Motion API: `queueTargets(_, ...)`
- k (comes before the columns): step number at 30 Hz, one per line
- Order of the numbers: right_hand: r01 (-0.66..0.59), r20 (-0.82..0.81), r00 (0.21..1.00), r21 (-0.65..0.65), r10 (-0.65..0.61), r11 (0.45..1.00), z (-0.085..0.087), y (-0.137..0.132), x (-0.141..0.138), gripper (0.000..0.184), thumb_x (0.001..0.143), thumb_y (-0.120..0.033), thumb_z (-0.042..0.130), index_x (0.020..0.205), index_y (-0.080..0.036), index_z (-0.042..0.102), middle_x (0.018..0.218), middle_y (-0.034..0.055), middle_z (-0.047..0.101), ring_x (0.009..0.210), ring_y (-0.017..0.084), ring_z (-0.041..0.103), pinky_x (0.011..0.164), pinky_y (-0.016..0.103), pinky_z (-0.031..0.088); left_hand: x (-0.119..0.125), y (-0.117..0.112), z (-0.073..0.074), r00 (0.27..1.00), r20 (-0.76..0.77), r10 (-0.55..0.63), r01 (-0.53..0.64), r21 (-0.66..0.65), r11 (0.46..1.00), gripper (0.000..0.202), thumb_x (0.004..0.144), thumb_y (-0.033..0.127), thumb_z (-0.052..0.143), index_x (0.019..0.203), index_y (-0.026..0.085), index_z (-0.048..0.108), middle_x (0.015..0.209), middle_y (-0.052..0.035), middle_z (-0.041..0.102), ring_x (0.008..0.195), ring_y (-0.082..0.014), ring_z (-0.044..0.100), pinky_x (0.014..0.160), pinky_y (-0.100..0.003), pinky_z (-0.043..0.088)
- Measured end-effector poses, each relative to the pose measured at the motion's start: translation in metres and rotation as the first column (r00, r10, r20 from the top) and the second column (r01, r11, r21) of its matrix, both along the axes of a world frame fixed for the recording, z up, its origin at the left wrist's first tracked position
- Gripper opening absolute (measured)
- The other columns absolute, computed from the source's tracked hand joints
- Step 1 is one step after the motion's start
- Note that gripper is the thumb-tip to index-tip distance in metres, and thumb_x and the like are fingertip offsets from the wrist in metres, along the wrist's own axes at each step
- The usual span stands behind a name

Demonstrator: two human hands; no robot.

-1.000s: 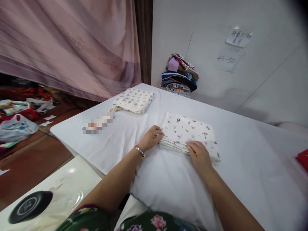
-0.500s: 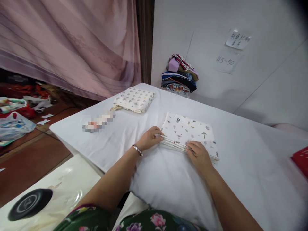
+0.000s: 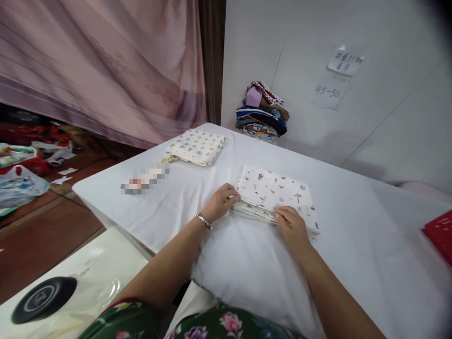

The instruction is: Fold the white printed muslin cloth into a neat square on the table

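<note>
1. Left hand (image 3: 219,204) and right hand (image 3: 294,228) pinch the near edge of the folded cloth (image 3: 277,187) on the tabletop (image 3: 356,226).
2. Front layers look slightly more parted than a moment ago; edge work seems unfinished.

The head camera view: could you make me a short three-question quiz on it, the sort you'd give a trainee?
1. Multiple choice. Where is the bracelet?
a) on the right arm
b) on the left arm
c) on the table

2. True or false? The left hand and the right hand both touch the nearer cloth.

3. Fill in the blank. The lower wall note reads ____.

Key: 1: b; 2: true; 3: 45-50.
</note>
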State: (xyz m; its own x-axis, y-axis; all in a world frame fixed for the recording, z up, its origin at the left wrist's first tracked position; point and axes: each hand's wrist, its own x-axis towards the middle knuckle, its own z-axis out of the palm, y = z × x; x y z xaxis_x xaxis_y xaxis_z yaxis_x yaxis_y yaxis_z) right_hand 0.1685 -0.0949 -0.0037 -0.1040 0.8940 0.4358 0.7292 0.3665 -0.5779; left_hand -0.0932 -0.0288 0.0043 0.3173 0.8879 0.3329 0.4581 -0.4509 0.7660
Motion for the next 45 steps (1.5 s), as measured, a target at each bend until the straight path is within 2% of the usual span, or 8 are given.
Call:
queueTargets(6,-0.06,0.133,0.989,0.026,0.056,0.998,-0.003,0.002,0.004,0.024,0.087,-0.03,0.045,0.093,-0.022,0.067,0.095,0.0067,0.064,0.091,0.022,0.056,0.082,0.039,0.045,-0.003,0.001,-0.003,0.997,-0.074,-0.038,0.036,-0.02,0.999,0.02,0.084,0.03,0.048,0.086,0.024,0.067,0.087,-0.0005,0.059,0.074,-0.012,0.056,0.069,-0.024,0.046)
queueTargets(13,-0.063,0.112,0.992,0.005,0.062,0.998,-0.003,0.002,0.005,0.023,0.086,-0.03,0.047,0.094,-0.022,0.067,0.096,0.0059,0.063,0.093,0.02,0.056,0.083,0.036,0.045,-0.008,-0.001,0.001,0.991,-0.098,-0.092,0.086,-0.063,0.994,0.022,0.082,0.03,0.05,0.096,0.026,0.066,0.085,0.0004,0.061,0.073,-0.0121,0.056,0.07,-0.024,0.046)
queueTargets(21,-0.055,0.117,0.992,0.026,0.052,0.998,-0.003,0.003,0.004,0.025,0.088,-0.03,0.045,0.094,-0.021,0.067,0.095,0.0062,0.064,0.091,0.021,0.056,0.081,0.037,0.046,-0.009,-0.003,0.003,0.987,-0.121,-0.102,0.088,-0.117,0.989,0.03,0.076,0.022,0.049,0.101,0.024,0.064,0.09,0.0,0.061,0.073,-0.0111,0.056,0.071,-0.023,0.047)
queueTargets(27,-0.09,0.197,0.977,0.034,0.082,0.995,-0.003,0.003,0.005,0.022,0.086,-0.028,0.047,0.097,-0.021,0.066,0.097,0.0062,0.063,0.092,0.021,0.056,0.081,0.038,0.047,-0.007,-0.005,0.007,0.98,-0.188,-0.067,0.056,-0.065,0.996,0.03,0.076,0.017,0.045,0.099,0.024,0.065,0.086,0.0015,0.061,0.069,-0.0096,0.055,0.069,-0.022,0.045)
queueTargets(35,-0.076,0.215,0.974,-0.008,0.075,0.997,-0.003,0.002,0.006,0.023,0.085,-0.027,0.048,0.1,-0.022,0.065,0.103,0.0063,0.062,0.096,0.022,0.056,0.082,0.038,0.048,-0.008,-0.008,0.008,0.95,-0.305,-0.067,0.072,0.006,0.997,0.032,0.076,0.014,0.045,0.101,0.025,0.062,0.091,0.0013,0.061,0.071,-0.01,0.056,0.069,-0.022,0.044)
queueTargets(45,-0.053,0.214,0.975,-0.029,0.058,0.998,-0.015,0.007,0.009,0.027,0.086,-0.033,0.046,0.099,-0.021,0.066,0.104,0.0079,0.063,0.098,0.023,0.056,0.085,0.04,0.047,-0.008,-0.01,0.01,0.969,-0.231,-0.086,0.086,-0.011,0.996,0.035,0.071,0.009,0.044,0.096,0.024,0.063,0.088,0.0007,0.06,0.071,-0.01,0.055,0.067,-0.021,0.044)
